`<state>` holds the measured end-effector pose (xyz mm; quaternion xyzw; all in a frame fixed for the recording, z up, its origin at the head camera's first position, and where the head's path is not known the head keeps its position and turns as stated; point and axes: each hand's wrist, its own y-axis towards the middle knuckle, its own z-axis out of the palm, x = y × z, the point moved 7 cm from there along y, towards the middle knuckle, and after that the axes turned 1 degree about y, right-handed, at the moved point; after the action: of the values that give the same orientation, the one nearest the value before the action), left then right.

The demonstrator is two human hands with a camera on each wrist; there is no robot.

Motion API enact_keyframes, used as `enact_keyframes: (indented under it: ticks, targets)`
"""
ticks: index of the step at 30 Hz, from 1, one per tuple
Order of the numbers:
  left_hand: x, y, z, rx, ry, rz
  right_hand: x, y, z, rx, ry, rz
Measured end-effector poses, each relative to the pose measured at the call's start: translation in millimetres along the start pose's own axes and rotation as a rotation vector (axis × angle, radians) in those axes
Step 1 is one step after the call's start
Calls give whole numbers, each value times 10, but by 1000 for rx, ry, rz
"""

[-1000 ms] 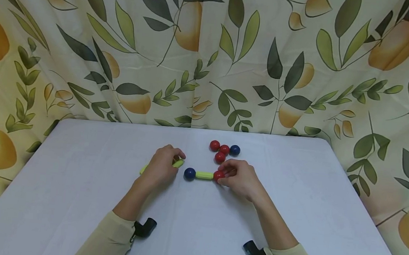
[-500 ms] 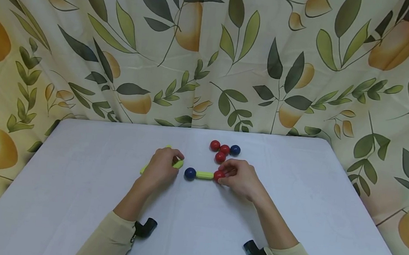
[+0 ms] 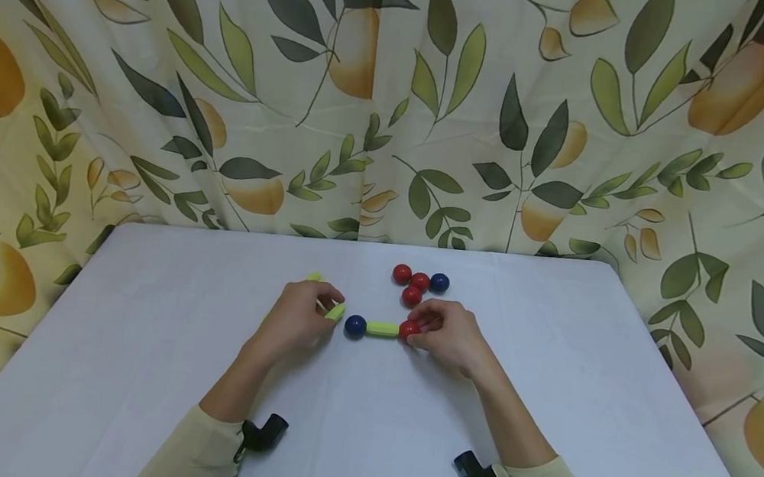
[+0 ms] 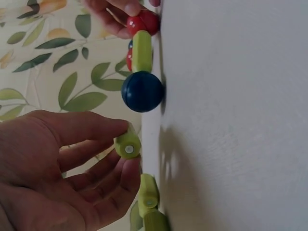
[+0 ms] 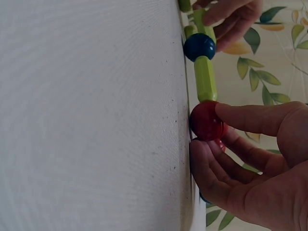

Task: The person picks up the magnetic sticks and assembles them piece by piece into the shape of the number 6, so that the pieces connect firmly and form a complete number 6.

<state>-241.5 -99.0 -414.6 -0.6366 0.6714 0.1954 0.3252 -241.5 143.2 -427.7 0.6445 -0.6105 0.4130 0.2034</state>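
Observation:
My left hand pinches a yellow-green rod between thumb and fingers; a small round silvery disc, like a magnet, shows in its end. The rod points toward a blue ball, with a small gap between them. A second yellow-green rod joins that ball to a red ball, all in one straight line on the table. At the right end, my right hand grips the red ball with thumb and fingertips.
Behind the joined pieces lie several loose red balls and one blue ball on the white table. More yellow-green rods lie beyond my left hand, mostly hidden by it in the head view. A patterned curtain hangs behind.
My left hand has turned slightly, and its rod has tilted and come a little closer to the blue ball's height. My right hand and the joined pieces have stayed put.

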Motion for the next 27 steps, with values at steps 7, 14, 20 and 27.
enact_keyframes:
  ticks: [7,14,20,27]
  targets:
    - [-41,-90,-32,-8,-30,16,-19,2,7,-8,-8,7]
    - [-34,-179,62,34,-105,-33,-28,-5,-5,-14,-16,10]
    - [-17,-282,139,46,-197,-56,-18,-3,-9,-17,-16,4]
    - [37,-371,287,80,-280,-91,-10,-5,-4,-17,-22,3]
